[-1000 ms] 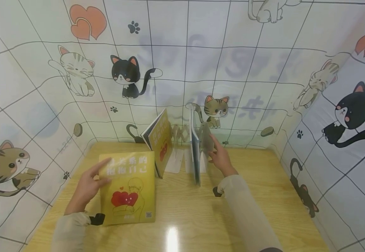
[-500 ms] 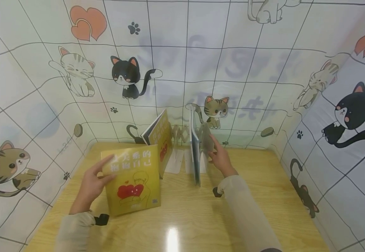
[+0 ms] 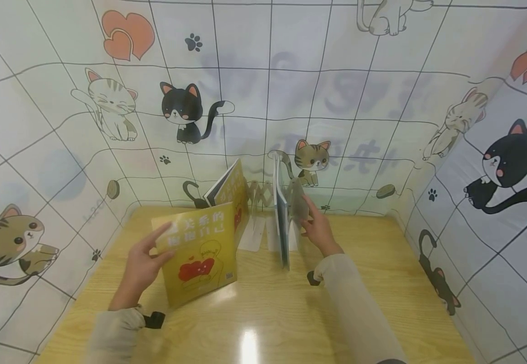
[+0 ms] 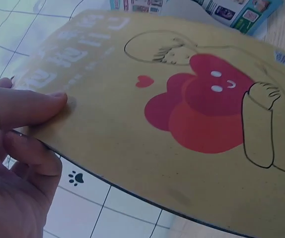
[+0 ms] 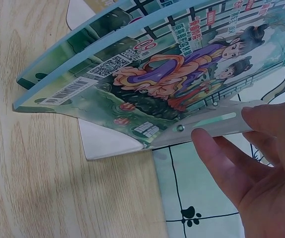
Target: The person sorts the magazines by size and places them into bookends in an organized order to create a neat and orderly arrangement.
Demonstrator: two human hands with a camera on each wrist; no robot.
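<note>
My left hand (image 3: 141, 266) pinches a yellow picture book (image 3: 200, 253) by its left edge, thumb over the cover and fingers curled behind. Two red hearts and a line-drawn figure decorate that cover, which is tilted and faces up. My right hand (image 3: 321, 227) grips the right end plate of a metal expanding bookend (image 5: 209, 124), its fingertips at the plate's edges. Just left of that plate stand thin books with blue-green illustrated covers (image 5: 167, 74), upright on edge. Another yellow book (image 3: 236, 194) leans at the bookend's left side, its lower part overlapped by the held book.
Behind the bookend rises a white grid-patterned backdrop (image 3: 245, 91) printed with cats, which also encloses both sides. The wooden table (image 3: 268, 313) extends in front of the books. The bookend's white base plates (image 3: 253, 235) lie flat between the standing books.
My left hand has raised the yellow book and moved it to the right and away from me, tilting it. My right hand stays at the bookend.
</note>
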